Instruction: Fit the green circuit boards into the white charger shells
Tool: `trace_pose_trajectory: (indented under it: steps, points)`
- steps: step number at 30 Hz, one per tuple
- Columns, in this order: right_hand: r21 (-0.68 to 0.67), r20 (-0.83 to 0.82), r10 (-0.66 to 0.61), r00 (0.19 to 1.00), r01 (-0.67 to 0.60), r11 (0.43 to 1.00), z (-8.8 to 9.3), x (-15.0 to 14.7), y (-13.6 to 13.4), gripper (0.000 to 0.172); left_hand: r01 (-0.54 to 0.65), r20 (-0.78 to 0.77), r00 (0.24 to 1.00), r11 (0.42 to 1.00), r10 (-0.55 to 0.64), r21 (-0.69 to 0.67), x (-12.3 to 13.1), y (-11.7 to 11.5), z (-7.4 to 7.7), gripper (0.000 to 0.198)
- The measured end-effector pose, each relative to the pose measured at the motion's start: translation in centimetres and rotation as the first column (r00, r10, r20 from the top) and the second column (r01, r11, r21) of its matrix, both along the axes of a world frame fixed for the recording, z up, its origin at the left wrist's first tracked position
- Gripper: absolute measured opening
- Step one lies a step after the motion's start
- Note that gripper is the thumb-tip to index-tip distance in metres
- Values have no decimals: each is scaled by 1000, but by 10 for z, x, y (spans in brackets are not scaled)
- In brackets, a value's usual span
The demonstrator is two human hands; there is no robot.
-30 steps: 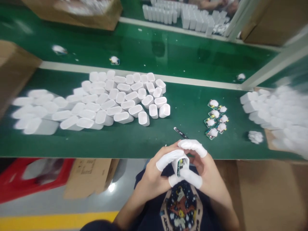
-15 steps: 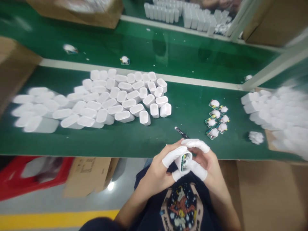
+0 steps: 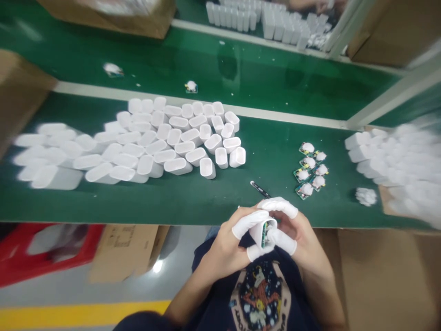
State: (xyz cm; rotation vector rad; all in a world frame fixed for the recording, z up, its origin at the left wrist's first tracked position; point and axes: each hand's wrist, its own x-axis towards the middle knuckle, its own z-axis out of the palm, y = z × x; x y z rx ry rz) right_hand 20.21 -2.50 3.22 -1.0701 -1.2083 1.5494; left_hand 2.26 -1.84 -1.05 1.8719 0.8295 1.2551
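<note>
Both my hands meet at the near edge of the green bench, fingertips in white finger cots. My left hand (image 3: 229,241) pinches a small white plastic shell (image 3: 264,231) between index finger and thumb. My right hand (image 3: 299,234) closes on the same shell from the right, thumb pressing a green circuit board into its open mouth. A heap of empty white shells (image 3: 165,142) lies to the left on the bench. Several small circuit boards (image 3: 310,169) with white blobs lie in a cluster to the right. Black tweezers (image 3: 259,188) rest just beyond my fingers.
A blurred pile of white parts (image 3: 403,165) fills the right side, with a white tuft (image 3: 365,196) beside it. Beyond a pale rail, a green conveyor belt (image 3: 213,64) carries stray pieces. Cardboard boxes stand at left, far left top and right. A red crate (image 3: 44,253) sits below the bench.
My hands with the shell have risen slightly toward the bench edge, and the board sits deeper in the shell. The stray pieces on the belt have drifted right.
</note>
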Motion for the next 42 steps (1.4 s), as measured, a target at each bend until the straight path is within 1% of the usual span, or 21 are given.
trace_pose_trajectory:
  steps: [2,4,6,7,9,11,14,18,20,22,25,27,29,31,34,37,39,42]
  points:
    - [0,-29,-4,1000,4,1000,0,1,1,30,-3,15,1000,1000,3,-13,0,0,-2,54]
    - [5,-67,3,998,-3,1000,0,3,1,36,-5,32,999,999,6,-35,0,1,-3,54]
    - [-5,-67,21,998,-21,1000,1,3,-1,42,-6,42,999,999,8,-43,-1,2,-4,55]
    - [-14,-38,20,999,-21,1000,3,3,-2,42,-6,41,999,999,8,-37,0,2,-3,55]
    - [-20,53,-8,999,9,1000,6,3,-4,38,-7,29,1000,1000,8,-17,0,2,-2,56]
    - [-2,114,-19,993,20,1000,8,3,-5,34,-2,24,1000,1000,3,-7,0,2,-2,56]
    - [33,108,14,994,-17,999,9,4,-6,37,18,44,999,1000,-18,-3,1,2,-2,54]
    - [45,127,-26,992,20,999,8,5,-5,36,8,64,998,1000,-8,1,3,3,-6,56]
    - [31,103,-20,994,17,999,7,7,-6,35,8,79,997,1000,-7,-13,4,3,-8,55]
    - [-3,42,3,999,-3,1000,5,10,-6,35,21,100,995,1000,-19,-20,5,4,-8,53]
    - [-17,-20,-5,1000,5,1000,4,13,-5,30,34,115,993,999,-32,-17,5,5,-6,51]
    - [-2,-15,-19,1000,19,1000,3,13,-4,26,41,82,996,999,-38,-29,5,5,-4,49]
    - [8,17,-18,1000,18,1000,2,13,-2,27,55,25,998,998,-54,-30,5,5,-2,48]
    - [14,63,-15,998,14,1000,0,13,-1,27,73,-21,997,997,-73,0,5,4,-2,50]
    - [6,109,8,994,-9,1000,-2,15,2,25,78,-44,996,996,-76,42,5,4,-3,54]
    - [-21,80,42,996,-41,999,-5,17,3,29,59,-38,998,998,-59,2,6,5,-4,47]
    - [-22,75,31,997,-29,999,-7,17,4,26,49,-62,997,998,-52,-40,7,5,-4,40]
    - [-26,155,-1,988,5,1000,-14,15,5,21,42,-140,989,994,-56,-100,10,8,-7,34]
